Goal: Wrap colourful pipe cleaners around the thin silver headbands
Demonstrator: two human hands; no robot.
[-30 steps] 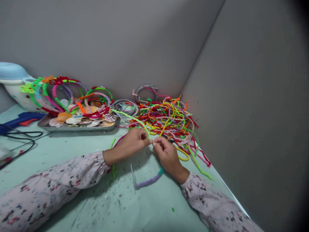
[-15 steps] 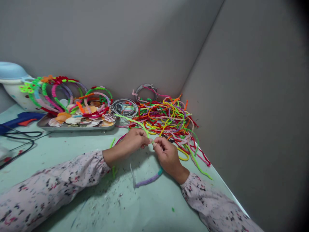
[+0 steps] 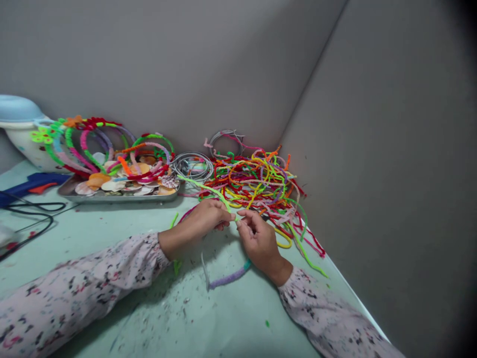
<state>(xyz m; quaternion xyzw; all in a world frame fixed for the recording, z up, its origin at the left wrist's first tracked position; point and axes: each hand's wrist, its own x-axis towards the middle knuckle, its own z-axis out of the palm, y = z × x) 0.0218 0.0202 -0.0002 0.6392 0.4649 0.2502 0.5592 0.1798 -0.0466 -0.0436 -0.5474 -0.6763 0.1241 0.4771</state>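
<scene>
Head view is showing a pale green counter (image 3: 223, 318) carrying a tangled pile of pipe cleaners (image 3: 257, 181) in the corner and a tray (image 3: 112, 198) of shells further left. Just before the pile, the left hand (image 3: 206, 219) is clamping its grip on a green pipe cleaner (image 3: 208, 189); the right hand (image 3: 259, 239) is meeting that end, its grip impossible to tell.

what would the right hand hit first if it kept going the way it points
Probably the green pipe cleaner pinched in the left hand, just ahead of the right hand; depth unclear.
</scene>
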